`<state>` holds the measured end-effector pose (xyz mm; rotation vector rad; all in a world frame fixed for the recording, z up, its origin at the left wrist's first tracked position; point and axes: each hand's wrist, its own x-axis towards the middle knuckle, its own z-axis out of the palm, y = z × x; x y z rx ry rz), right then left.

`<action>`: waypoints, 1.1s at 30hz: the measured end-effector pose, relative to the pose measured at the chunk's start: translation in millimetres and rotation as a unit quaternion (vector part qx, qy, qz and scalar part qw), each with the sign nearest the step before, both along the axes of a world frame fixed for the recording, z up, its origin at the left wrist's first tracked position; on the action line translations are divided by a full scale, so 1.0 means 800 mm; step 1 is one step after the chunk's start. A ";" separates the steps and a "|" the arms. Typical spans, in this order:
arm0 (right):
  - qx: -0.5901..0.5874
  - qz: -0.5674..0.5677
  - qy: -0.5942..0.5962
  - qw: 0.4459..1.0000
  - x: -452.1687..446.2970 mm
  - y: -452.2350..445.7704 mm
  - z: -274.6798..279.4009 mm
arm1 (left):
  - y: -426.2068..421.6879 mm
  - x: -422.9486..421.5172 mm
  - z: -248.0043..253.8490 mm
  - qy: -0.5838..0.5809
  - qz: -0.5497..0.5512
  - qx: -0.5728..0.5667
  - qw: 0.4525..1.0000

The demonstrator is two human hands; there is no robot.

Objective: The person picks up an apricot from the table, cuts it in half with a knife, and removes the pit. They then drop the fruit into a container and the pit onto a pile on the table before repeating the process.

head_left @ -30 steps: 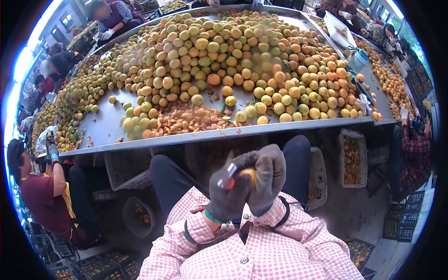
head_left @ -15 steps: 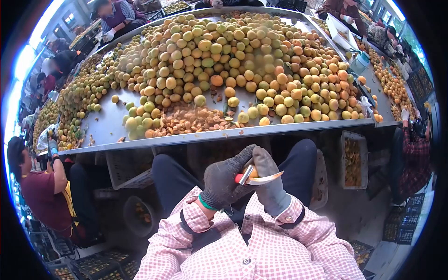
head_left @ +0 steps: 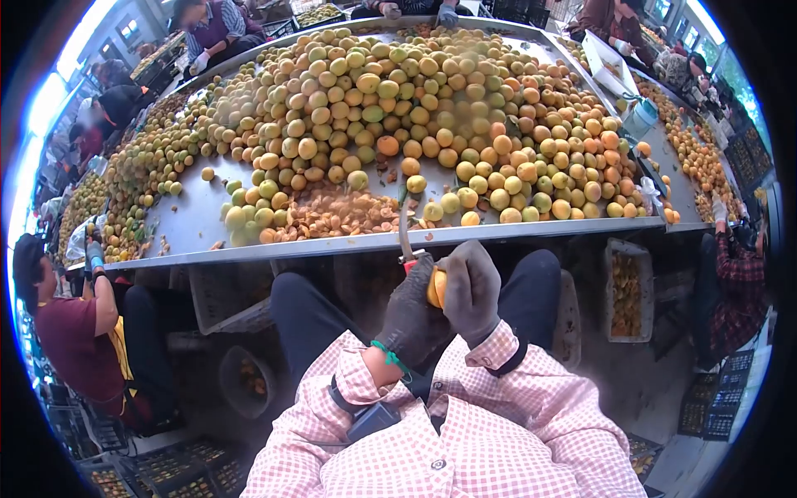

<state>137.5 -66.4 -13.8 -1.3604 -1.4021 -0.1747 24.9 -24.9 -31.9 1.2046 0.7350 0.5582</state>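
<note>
My left hand [head_left: 410, 305], in a dark knit glove with a green band at the wrist, is closed around the red handle of a curved knife [head_left: 404, 234]. The blade points up and away, near the table's front edge. An orange-yellow apricot [head_left: 437, 288] shows between both hands, and its far side is hidden by the gloves. My right hand [head_left: 472, 290], in a grey glove, is closed with its fingertips against the apricot. Beyond the hands, a pile of apricot pits and scraps [head_left: 344, 211] lies on the metal table [head_left: 199, 230].
A large heap of apricots [head_left: 365, 108] covers much of the table. Below the edge stand a white crate [head_left: 217, 286], a round bin [head_left: 246, 382] and a crate of fruit pieces [head_left: 628, 290]. Co-workers sit at left [head_left: 79, 332] and right [head_left: 735, 274].
The knife has swung from lying across the right glove to pointing up and away. My right hand has opened sideways from the left, so more of the apricot shows between them.
</note>
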 end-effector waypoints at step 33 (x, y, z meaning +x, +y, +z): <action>-0.277 0.267 0.764 0.518 -0.024 -0.059 -0.019 | 0.057 -0.033 0.022 -0.310 -0.150 -0.170 0.923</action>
